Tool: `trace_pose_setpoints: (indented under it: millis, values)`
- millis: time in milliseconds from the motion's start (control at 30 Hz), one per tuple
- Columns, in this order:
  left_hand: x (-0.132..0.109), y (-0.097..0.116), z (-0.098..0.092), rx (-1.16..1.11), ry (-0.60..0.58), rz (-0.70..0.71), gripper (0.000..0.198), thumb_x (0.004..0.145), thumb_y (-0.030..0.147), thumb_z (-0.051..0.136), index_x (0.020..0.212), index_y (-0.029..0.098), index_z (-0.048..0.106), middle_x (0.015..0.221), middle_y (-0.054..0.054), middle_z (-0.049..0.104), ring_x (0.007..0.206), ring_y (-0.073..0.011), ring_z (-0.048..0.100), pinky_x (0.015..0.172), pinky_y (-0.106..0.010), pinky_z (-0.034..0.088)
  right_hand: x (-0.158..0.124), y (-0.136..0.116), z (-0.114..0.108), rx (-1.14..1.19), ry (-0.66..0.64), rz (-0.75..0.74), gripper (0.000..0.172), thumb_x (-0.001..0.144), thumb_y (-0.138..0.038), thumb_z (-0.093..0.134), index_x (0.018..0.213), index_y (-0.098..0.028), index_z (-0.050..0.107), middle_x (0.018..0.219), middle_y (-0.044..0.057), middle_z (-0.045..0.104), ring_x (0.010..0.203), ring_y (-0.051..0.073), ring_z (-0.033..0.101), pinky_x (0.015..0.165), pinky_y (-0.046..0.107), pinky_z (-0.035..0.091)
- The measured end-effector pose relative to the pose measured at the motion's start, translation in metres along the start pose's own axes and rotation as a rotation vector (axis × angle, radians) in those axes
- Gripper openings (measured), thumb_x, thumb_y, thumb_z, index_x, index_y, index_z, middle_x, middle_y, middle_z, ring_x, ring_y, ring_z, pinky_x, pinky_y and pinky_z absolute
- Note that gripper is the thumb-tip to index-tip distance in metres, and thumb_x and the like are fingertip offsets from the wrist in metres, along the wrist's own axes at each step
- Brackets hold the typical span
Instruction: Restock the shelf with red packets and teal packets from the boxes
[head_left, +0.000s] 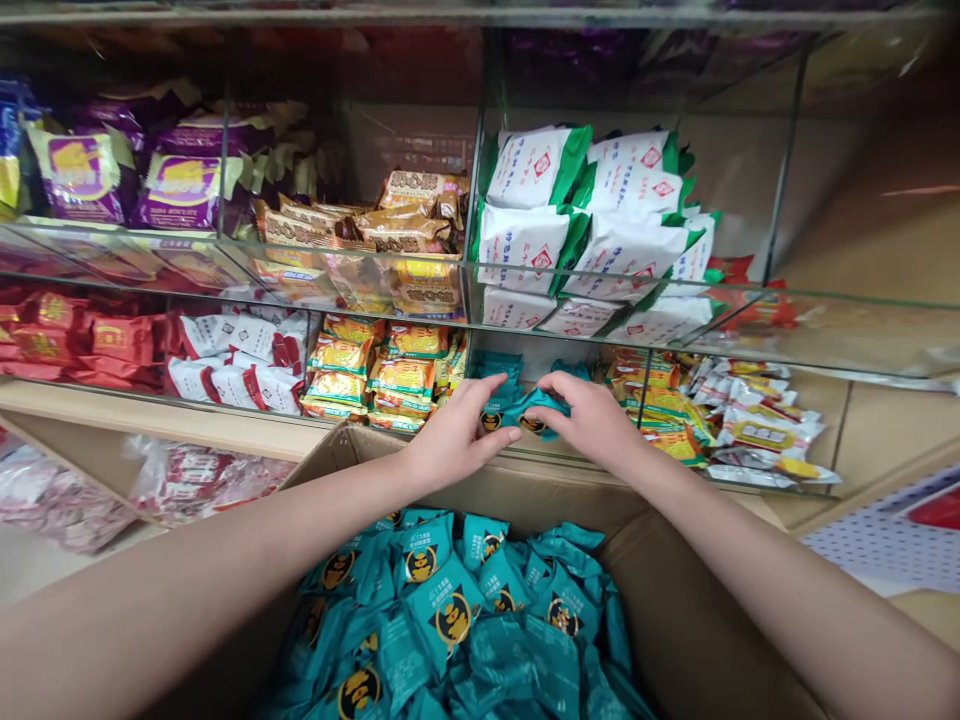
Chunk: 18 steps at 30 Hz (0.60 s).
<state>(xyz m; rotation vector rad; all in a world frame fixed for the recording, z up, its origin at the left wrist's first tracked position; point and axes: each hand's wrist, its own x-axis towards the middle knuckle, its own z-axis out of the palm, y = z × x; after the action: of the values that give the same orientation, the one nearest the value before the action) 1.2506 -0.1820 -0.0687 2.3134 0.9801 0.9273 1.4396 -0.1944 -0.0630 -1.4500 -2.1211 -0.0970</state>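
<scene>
My right hand (589, 415) pinches a teal snack packet (541, 410) at the opening of a low shelf compartment. Beside it, my left hand (459, 432) has thumb and fingers apart, close to another teal packet (492, 415) in that compartment; whether the fingertips touch it is hard to see. More teal packets (496, 368) sit farther back there. Below my forearms, a cardboard box (645, 560) holds a heap of teal packets (451, 612) with black round prints.
Glass dividers separate the compartments. Yellow-orange packets (405, 375) stand left of the hands, more yellow packets (667, 405) to the right. White-green packets (525, 245) fill the shelf above, behind a glass front edge (720, 295). Purple biscuit packets (184, 185) are upper left.
</scene>
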Motion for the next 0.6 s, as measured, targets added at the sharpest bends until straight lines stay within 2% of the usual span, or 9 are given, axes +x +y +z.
trace_pose_setpoints:
  millis: [67,167,267,367,467,533,600]
  values:
    - [0.002,0.001,-0.003,-0.088,-0.044,-0.035,0.057,0.074,0.040,0.053,0.124,0.017,0.036,0.109,-0.010,0.051,0.059,-0.0088,0.053,0.055,-0.023,0.045,-0.004,-0.010,-0.005,0.211,0.053,-0.024,0.017,0.074,-0.031,0.056,0.087,-0.019,0.054,0.081,0.001,0.062,0.074,0.014,0.056,0.065,0.024,0.040]
    - [0.004,0.002,-0.009,-0.227,-0.218,-0.095,0.040,0.076,0.043,0.048,0.105,0.016,0.054,0.075,-0.001,0.061,0.052,-0.0095,0.055,0.046,-0.019,0.041,-0.009,-0.017,-0.003,0.467,0.074,0.008,0.019,0.072,-0.030,0.058,0.087,-0.019,0.055,0.081,0.001,0.061,0.074,0.014,0.056,0.066,0.024,0.042]
    - [0.003,0.003,-0.009,-0.313,-0.260,-0.146,0.035,0.078,0.045,0.043,0.086,0.015,0.059,0.055,0.002,0.058,0.049,-0.0098,0.056,0.044,-0.017,0.039,-0.013,-0.015,0.004,0.664,0.068,0.069,0.026,0.069,-0.033,0.061,0.089,-0.018,0.054,0.083,0.002,0.061,0.076,0.014,0.056,0.068,0.027,0.045]
    - [0.002,0.005,-0.007,-0.432,-0.225,-0.240,0.035,0.078,0.047,0.042,0.075,0.014,0.055,0.053,0.001,0.058,0.049,-0.0096,0.056,0.046,-0.017,0.042,-0.015,-0.014,0.009,0.763,0.040,0.121,0.033,0.066,-0.036,0.064,0.091,-0.018,0.052,0.084,0.002,0.062,0.076,0.015,0.057,0.069,0.028,0.046]
    - [0.002,0.007,-0.004,-0.520,-0.217,-0.319,0.034,0.078,0.046,0.043,0.072,0.014,0.052,0.056,0.000,0.059,0.049,-0.0095,0.056,0.045,-0.018,0.042,-0.017,-0.017,0.008,0.819,-0.062,0.171,0.037,0.064,-0.036,0.065,0.094,-0.018,0.051,0.087,0.004,0.063,0.077,0.016,0.059,0.069,0.029,0.047]
    - [0.002,0.007,-0.005,-0.483,-0.218,-0.326,0.035,0.078,0.047,0.041,0.073,0.014,0.052,0.058,-0.001,0.058,0.049,-0.0103,0.056,0.044,-0.018,0.041,-0.016,-0.016,0.007,0.846,-0.105,0.185,0.037,0.065,-0.036,0.063,0.094,-0.016,0.052,0.088,0.005,0.064,0.078,0.017,0.059,0.069,0.030,0.048]
    - [0.002,0.006,-0.007,-0.351,-0.175,-0.282,0.037,0.081,0.047,0.035,0.074,0.015,0.052,0.064,-0.001,0.059,0.050,-0.0107,0.056,0.044,-0.019,0.041,-0.013,-0.010,0.006,0.817,-0.073,0.196,0.037,0.066,-0.037,0.063,0.095,-0.016,0.052,0.089,0.006,0.064,0.080,0.018,0.060,0.070,0.031,0.048]
